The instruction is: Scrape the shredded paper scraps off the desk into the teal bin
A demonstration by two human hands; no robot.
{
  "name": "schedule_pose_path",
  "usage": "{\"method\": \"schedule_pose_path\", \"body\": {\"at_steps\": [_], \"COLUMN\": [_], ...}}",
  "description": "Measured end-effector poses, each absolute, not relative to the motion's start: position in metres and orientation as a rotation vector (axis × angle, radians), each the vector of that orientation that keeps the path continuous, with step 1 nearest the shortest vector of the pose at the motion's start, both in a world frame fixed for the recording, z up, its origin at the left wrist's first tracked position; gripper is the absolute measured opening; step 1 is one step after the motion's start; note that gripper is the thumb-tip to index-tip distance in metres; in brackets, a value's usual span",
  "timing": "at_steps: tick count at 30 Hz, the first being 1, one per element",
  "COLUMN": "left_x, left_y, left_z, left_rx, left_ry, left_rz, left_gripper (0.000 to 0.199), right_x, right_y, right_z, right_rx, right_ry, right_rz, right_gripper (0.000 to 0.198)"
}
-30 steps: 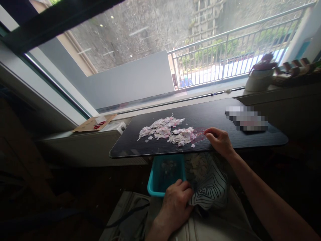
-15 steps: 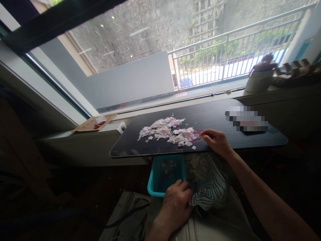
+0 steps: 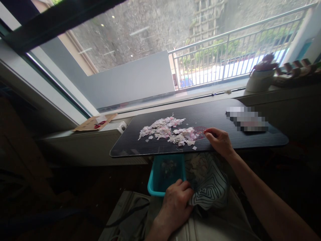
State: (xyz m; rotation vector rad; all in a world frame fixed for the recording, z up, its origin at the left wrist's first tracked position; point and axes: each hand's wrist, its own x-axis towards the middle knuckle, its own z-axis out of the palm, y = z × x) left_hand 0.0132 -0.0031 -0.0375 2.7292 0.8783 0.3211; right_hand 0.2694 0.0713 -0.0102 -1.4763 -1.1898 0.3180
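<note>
My right hand (image 3: pixel 220 141) is pinched on the near end of a thin, see-through reddish piece (image 3: pixel 200 133) with a net-like look. Its far end lies against a loose pile of small white and pinkish paper scraps (image 3: pixel 163 129) on the dark table (image 3: pixel 210 117). Below the table edge, my left hand (image 3: pixel 177 201) is closed on the edge of a pale bag with black zigzag lines (image 3: pixel 210 190), beside the rim of a turquoise bin (image 3: pixel 153 192). Scraps lie inside both the bin and the bag's mouth. The left fingertips are partly hidden.
A blurred-out object (image 3: pixel 247 119) lies at the table's right. On the sill at left is a brown paper envelope (image 3: pixel 86 124) with red scissors (image 3: pixel 99 125). A pale pot (image 3: pixel 260 79) stands on the right sill, before the window and railing.
My right hand has slid a little to the right with the reddish piece, and more of that piece shows beside the scraps. My left hand stays in place.
</note>
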Motion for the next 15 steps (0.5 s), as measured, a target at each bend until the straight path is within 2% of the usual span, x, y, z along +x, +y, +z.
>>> {"method": "schedule_pose_path", "body": {"at_steps": [15], "left_x": [0.0138], "left_y": [-0.0023], "left_z": [-0.038], "left_rx": [2.728], "left_ry": [0.878], "left_rz": [0.314], "left_gripper": [0.007], "right_x": [0.2705], "right_y": [0.0693], "right_z": [-0.0087], "right_rx": [-1.436], "right_ry": [-1.18], "right_rz": [0.318], "right_gripper": [0.016]}}
